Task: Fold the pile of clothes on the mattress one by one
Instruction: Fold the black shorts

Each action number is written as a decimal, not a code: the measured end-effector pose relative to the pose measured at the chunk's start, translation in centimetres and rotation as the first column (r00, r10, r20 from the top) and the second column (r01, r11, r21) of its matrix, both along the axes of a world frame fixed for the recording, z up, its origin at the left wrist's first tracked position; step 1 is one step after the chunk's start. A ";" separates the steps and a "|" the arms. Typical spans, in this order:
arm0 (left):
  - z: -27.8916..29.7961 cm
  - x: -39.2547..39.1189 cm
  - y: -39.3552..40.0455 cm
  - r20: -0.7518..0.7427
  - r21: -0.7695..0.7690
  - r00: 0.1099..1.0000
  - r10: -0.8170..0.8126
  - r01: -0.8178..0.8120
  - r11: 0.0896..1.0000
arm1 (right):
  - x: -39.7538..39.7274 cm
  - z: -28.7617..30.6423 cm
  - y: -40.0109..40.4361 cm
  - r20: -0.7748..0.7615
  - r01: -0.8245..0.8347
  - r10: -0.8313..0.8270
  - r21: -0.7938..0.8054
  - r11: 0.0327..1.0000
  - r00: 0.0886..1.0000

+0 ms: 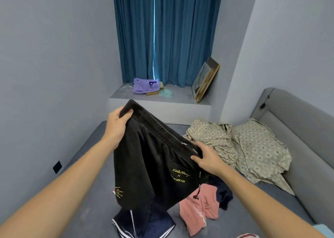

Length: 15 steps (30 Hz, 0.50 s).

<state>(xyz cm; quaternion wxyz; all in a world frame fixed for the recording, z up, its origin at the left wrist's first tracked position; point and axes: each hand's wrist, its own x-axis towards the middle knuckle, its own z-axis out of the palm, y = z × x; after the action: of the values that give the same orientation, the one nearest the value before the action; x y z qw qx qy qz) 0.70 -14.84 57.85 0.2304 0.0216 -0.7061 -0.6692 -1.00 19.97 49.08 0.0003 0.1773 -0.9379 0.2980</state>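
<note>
Held up in the air over the mattress (94,192): black shorts (150,165), soft, light and limp, legs hanging loose. Left hand (117,122) pinching one end of the elastic waistband, right hand (206,156) gripping the other end, thumb in front. Best taken by that firmer waistband, then by the hems. Below, unfolded: pink garment (198,207), navy striped shorts (142,225). Beyond: patterned bedding (249,147), grey headboard (298,122), blue curtain (168,33), window ledge (180,95).
</note>
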 end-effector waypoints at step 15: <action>4.7 -0.9 -3.0 0.006 0.042 0.988 0.152 -0.152 0.988 | -4.4 12.8 2.7 0.435 -0.150 0.168 -0.074 0.986 0.885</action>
<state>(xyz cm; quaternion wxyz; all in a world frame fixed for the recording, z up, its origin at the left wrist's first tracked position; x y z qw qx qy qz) -0.23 -17.87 62.55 0.2793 0.0810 -0.6882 -0.6647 -5.37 22.67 61.92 -0.2326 0.1816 -0.8901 0.3473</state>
